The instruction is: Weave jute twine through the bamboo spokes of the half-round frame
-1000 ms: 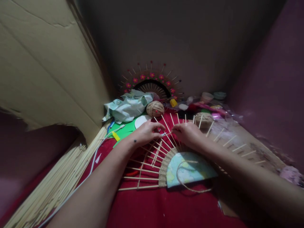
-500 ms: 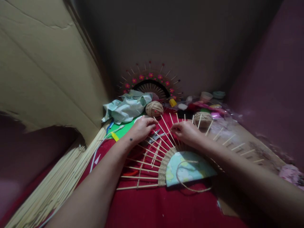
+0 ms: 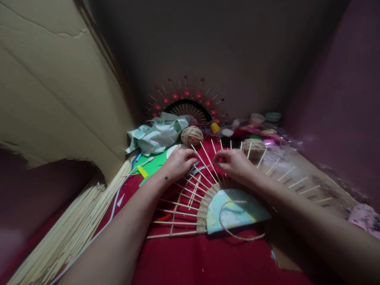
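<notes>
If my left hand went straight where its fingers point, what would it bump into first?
Probably the nearest pale stick, just beyond the left hand; depth is unclear, so they may already touch.

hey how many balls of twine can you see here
2. One ball of twine sits beside the crumpled cloth; another ball is farther right, partly behind sticks. More could be hidden from view.

Dim o'all — wall [image 3: 213,51] behind the half-round fan [image 3: 234,211] nearly black, fan's pale centre brighter. Deep shadow nr fan's right, under the right forearm [image 3: 308,221]. Farthest from fan: blurry + stretched (v. wide-angle look) — fine detail soft.
</notes>
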A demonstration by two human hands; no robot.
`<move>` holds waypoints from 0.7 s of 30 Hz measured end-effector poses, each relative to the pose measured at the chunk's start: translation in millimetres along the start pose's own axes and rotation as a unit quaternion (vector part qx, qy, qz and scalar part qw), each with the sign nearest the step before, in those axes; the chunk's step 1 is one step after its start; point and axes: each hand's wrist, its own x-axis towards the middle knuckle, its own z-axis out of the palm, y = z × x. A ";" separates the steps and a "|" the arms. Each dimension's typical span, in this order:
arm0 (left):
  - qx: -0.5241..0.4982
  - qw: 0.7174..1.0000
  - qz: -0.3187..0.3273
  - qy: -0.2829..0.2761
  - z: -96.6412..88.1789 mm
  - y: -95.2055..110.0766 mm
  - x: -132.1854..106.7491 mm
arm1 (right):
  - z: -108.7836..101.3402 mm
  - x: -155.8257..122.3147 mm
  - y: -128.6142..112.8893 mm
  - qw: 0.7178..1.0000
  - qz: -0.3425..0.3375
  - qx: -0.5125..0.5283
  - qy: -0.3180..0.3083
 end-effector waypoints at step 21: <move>-0.015 0.999 -0.015 0.029 -0.2 0.5 -1.6 | 3.0 -3.0 -0.5 0.996 0.032 -0.081 0.016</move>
